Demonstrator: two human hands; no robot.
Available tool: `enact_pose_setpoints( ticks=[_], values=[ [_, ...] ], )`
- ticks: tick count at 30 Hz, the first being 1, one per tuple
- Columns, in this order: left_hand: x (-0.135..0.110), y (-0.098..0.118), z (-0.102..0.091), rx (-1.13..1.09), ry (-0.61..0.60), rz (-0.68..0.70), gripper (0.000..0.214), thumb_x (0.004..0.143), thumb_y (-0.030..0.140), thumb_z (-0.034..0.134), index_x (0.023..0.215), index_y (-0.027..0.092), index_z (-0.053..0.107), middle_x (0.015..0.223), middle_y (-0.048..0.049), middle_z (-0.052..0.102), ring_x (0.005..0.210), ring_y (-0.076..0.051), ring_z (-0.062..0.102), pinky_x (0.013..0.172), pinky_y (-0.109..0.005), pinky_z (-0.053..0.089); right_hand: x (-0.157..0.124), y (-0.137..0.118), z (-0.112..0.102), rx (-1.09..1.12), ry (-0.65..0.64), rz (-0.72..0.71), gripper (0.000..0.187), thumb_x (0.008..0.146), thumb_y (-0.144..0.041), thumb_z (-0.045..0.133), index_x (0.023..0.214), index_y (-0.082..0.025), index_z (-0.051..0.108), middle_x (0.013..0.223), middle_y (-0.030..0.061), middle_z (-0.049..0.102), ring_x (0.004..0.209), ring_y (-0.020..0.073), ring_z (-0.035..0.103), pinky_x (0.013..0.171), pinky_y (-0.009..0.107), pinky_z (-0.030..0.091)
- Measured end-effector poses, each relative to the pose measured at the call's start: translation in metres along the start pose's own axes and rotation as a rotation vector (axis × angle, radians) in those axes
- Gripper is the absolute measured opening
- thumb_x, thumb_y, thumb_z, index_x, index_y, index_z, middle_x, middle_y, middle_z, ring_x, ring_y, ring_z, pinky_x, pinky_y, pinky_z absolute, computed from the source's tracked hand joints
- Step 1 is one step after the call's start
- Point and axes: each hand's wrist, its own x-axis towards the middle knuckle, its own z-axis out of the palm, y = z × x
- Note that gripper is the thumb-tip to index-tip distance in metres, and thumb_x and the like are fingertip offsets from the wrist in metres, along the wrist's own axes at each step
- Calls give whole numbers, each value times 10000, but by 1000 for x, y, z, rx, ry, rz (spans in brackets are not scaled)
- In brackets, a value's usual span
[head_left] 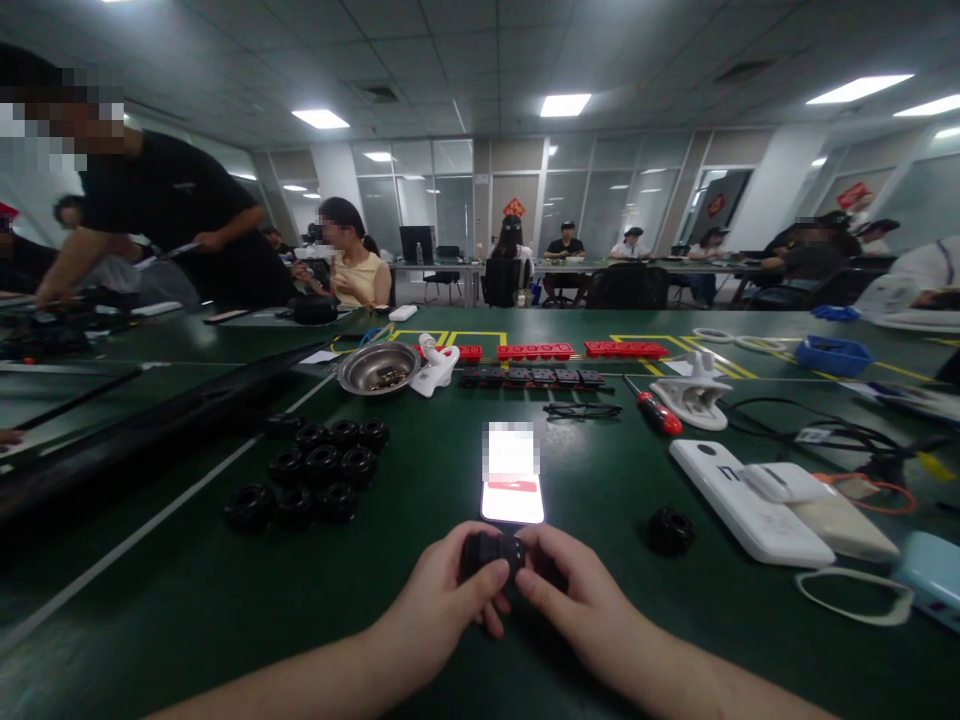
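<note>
The table (187, 590) is dark green, marked with white lines near the left and yellow lines at the far side. The small part (491, 553) held in both hands is black, as are the rings (322, 470) grouped to the left. The phone (513, 478) shows a white screen with a red bar. The screwdriver (654, 408) has a red and black handle. The bowl (379, 367) is silver. The far tray (834, 354) is blue, and the far blocks (535, 351) are red.
</note>
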Motion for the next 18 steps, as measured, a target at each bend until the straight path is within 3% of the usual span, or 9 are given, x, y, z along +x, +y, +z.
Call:
enact_pose_setpoints(
  ticks=[4,10,18],
  values=[
    [-2,3,2,22,7,2,363,694,402,579,899,121,478,581,21,550,462,-102,527,467,-235,399,-2,-4,0,27,-18,-10,329,799,-476,436,807,-155,506,728,35,541,657,163,484,601,277,390],
    [-3,0,3,36,-32,22,350,693,368,596,913,124,474,611,14,553,508,-104,525,489,-240,415,-2,-3,-1,-126,-21,-30,505,833,-552,286,669,-149,540,651,38,521,623,167,467,585,285,371],
    [0,-1,1,8,2,6,403,673,430,594,907,124,477,595,18,553,458,-97,525,459,-224,392,-1,1,1,-26,3,0,329,782,-468,456,776,-148,529,677,26,517,622,156,456,561,265,374]
  ],
)
